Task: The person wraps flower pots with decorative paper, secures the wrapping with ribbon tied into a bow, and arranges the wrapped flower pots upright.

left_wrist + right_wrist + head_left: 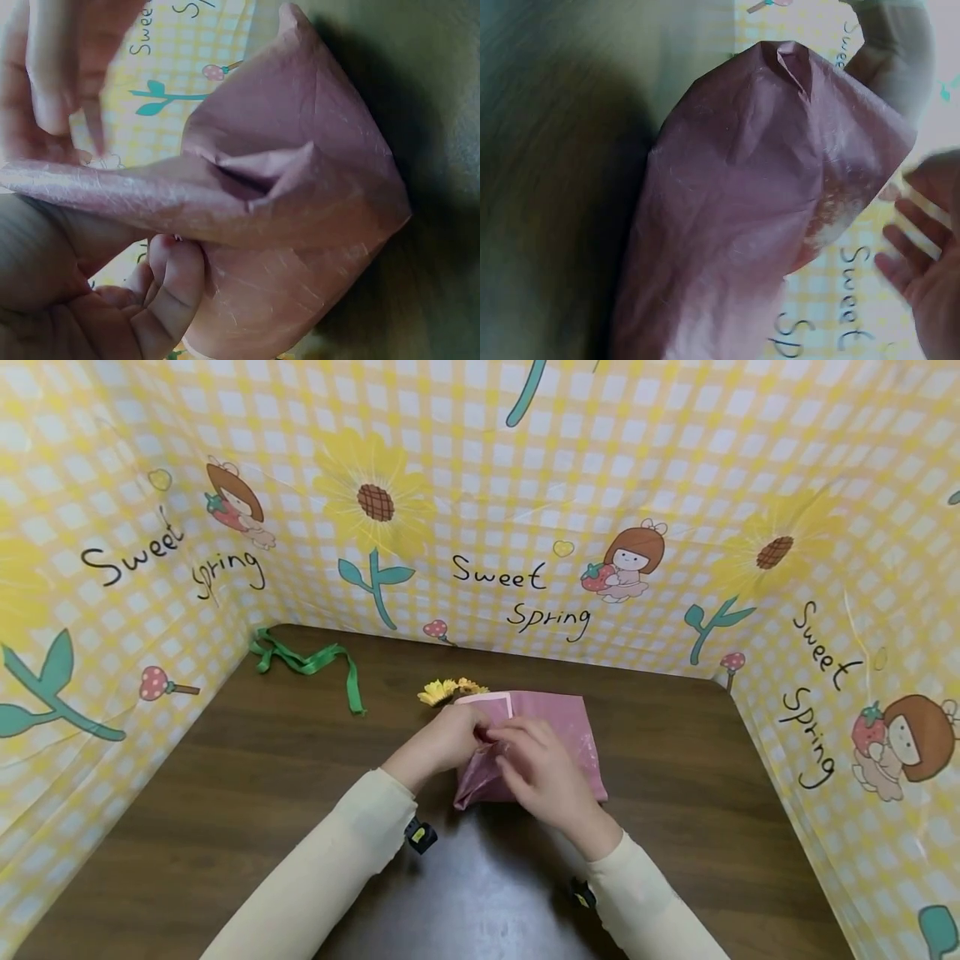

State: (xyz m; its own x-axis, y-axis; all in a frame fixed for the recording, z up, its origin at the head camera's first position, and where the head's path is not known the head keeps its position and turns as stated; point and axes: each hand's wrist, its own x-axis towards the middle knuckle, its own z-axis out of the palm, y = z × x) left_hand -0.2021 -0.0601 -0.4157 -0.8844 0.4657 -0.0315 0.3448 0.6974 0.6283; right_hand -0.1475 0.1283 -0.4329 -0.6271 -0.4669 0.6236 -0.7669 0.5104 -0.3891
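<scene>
A sheet of pink wrapping paper (551, 714) with a pale border lies folded on the table, its left flap raised. My left hand (446, 739) grips the raised edge at the upper left; in the left wrist view the fold passes over the left hand (112, 300), with fingers curled beneath it. Just right of it, my right hand (543, 768) hovers by the fold. In the right wrist view the right hand (930, 270) stands apart from the wrapping paper (727, 187), fingers spread and loosely bent. Yellow flowers (437, 692) stick out beyond the paper's far edge; their stems are hidden.
A crumpled green ribbon (311, 660) lies at the table's far left. Checked yellow cloth walls (480, 510) with printed flowers and figures enclose the dark wooden table (675, 760) at the back and both sides.
</scene>
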